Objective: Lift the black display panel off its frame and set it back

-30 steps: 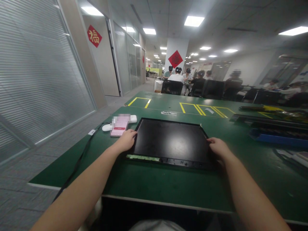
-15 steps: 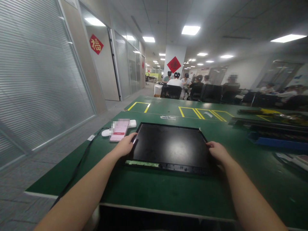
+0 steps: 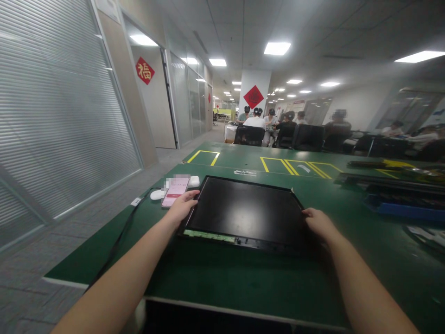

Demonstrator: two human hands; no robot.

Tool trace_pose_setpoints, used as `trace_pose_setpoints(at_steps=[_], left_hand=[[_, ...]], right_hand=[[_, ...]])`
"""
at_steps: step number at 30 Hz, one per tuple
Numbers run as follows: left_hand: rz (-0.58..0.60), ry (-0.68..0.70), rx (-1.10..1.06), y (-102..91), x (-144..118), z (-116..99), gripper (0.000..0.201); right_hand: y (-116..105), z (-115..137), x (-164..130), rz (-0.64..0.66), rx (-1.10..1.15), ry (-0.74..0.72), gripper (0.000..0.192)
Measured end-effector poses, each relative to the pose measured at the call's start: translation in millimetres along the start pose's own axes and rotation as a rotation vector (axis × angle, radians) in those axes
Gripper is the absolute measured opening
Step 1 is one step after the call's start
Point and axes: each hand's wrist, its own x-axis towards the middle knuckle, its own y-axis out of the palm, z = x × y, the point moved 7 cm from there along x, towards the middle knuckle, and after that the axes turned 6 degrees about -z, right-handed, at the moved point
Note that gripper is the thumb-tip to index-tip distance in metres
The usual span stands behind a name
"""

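A black flat display panel (image 3: 243, 211) lies between my hands, screen side up, above the green table (image 3: 243, 280). Along its near edge runs a green circuit strip (image 3: 210, 236). My left hand (image 3: 181, 204) grips the panel's left edge, fingers on the rim. At the opposite edge, my right hand (image 3: 319, 223) pinches the frame with thumb on top; its other fingers are hidden below. Whether the panel rests flat on the table or is slightly raised I cannot tell. Just beyond my left hand lies a phone (image 3: 176, 190) with a lit pink screen.
White devices (image 3: 158, 195) flank the phone, and a black cable (image 3: 120, 241) runs over the table's left edge. Yellow tape outlines (image 3: 278, 160) mark the far side. Dark strips and a blue tray (image 3: 406, 208) lie at right. Several people sit at tables behind.
The panel has turned slightly, its left side now a little farther from me and its right side a little nearer. Both hands stay at its edges. The view has shifted slightly.
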Motion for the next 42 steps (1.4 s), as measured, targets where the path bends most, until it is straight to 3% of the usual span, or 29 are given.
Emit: trace_pose_setpoints(at_steps=[4, 9, 15, 24, 32, 42], left_hand=[[0.054, -0.158, -0.048, 3.4, -1.1, 14.0, 0.062], [0.105, -0.259, -0.112, 8.4, -6.9, 18.7, 0.087], [0.164, -0.278, -0.131, 11.3, -7.5, 19.9, 0.068], [0.145, -0.27, -0.051, 14.9, -15.1, 17.5, 0.057], [0.114, -0.203, -0.047, 11.1, -10.3, 15.9, 0.057], [0.127, -0.171, -0.081, 14.8, -23.0, -1.9, 0.05]], right_hand=[[0.3, 1.3, 1.4, 0.003, 0.021, -0.019, 0.041], [2.2, 2.1, 0.8, 0.054, 0.021, -0.009, 0.041], [-2.3, 4.1, -1.2, 0.023, -0.004, -0.006, 0.042], [-5.1, 8.9, -3.1, 0.009, -0.016, -0.027, 0.039], [-4.2, 10.7, -4.7, 0.024, -0.026, -0.011, 0.039], [-3.2, 11.3, -5.3, 0.018, -0.032, -0.022, 0.039]])
